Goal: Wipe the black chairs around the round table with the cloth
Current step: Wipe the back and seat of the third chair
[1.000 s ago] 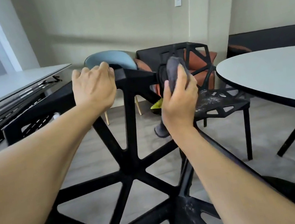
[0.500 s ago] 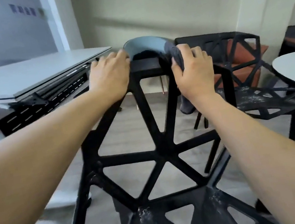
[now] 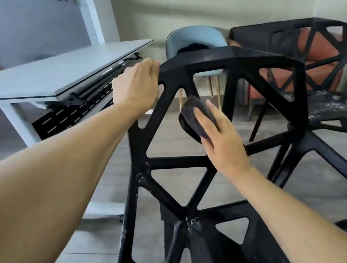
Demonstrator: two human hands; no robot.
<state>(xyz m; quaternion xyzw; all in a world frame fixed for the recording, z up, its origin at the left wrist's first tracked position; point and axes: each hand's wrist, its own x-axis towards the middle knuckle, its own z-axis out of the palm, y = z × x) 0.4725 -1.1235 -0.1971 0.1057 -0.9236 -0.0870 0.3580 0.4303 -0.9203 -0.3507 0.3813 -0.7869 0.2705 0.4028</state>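
Observation:
A black lattice chair (image 3: pixel 220 60) stands right in front of me, its backrest of triangular openings facing me and its seat dusty with white specks. My left hand (image 3: pixel 135 87) grips the top left corner of the backrest. My right hand (image 3: pixel 220 137) holds a dark grey cloth (image 3: pixel 195 116) wrapped over a slanted strut in the middle of the backrest, below the top rail. A second black lattice chair (image 3: pixel 325 104) with a dusty seat stands to the right.
A white folding table (image 3: pixel 47 79) stands at the left with black brackets beneath. A light blue chair (image 3: pixel 195 37) and an orange cushioned seat (image 3: pixel 316 55) are behind the chairs, near the wall. Grey floor lies below.
My right hand with the cloth has dropped from the top rail down onto a middle strut of the backrest. The view has swung further left; my left hand stays on the top corner.

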